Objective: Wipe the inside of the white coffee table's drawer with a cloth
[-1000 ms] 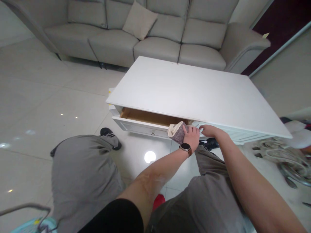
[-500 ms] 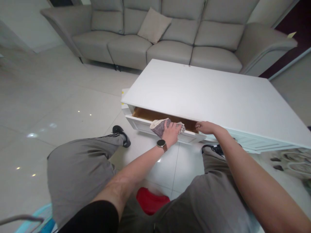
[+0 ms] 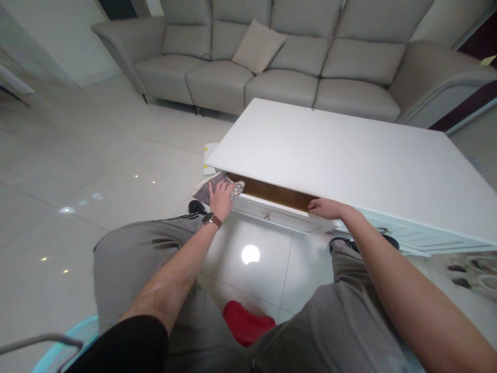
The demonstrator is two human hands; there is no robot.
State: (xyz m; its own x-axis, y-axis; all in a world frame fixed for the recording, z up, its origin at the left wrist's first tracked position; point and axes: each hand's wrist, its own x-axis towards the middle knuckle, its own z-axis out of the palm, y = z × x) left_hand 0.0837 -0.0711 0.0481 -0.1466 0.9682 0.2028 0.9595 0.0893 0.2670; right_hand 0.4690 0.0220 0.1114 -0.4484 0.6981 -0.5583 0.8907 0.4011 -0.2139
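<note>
A white coffee table (image 3: pixel 341 150) stands before me with its drawer (image 3: pixel 287 218) pulled partly out, showing a brown wooden inside. My left hand (image 3: pixel 221 198), below a wristwatch, presses a patterned grey-and-cream cloth (image 3: pixel 202 190) over the left end of the drawer front. Its fingers are wrapped on the cloth. At the right end of the drawer, my right hand (image 3: pixel 325 208) has its fingers curled over the top edge of the drawer front. A small knob (image 3: pixel 266 216) shows on the drawer's face.
A grey sofa (image 3: pixel 283 85) with a beige cushion (image 3: pixel 259 45) lies behind the table. Between my legs is a red object (image 3: pixel 248 324), perhaps a stool seat. A light-blue basin (image 3: pixel 64 347) with a grey handle stands at lower left. The floor is glossy tile.
My left hand has slid the cloth leftward along the drawer front, from its middle to the left end. The right hand stays at the drawer's right end. The view has shifted slightly left.
</note>
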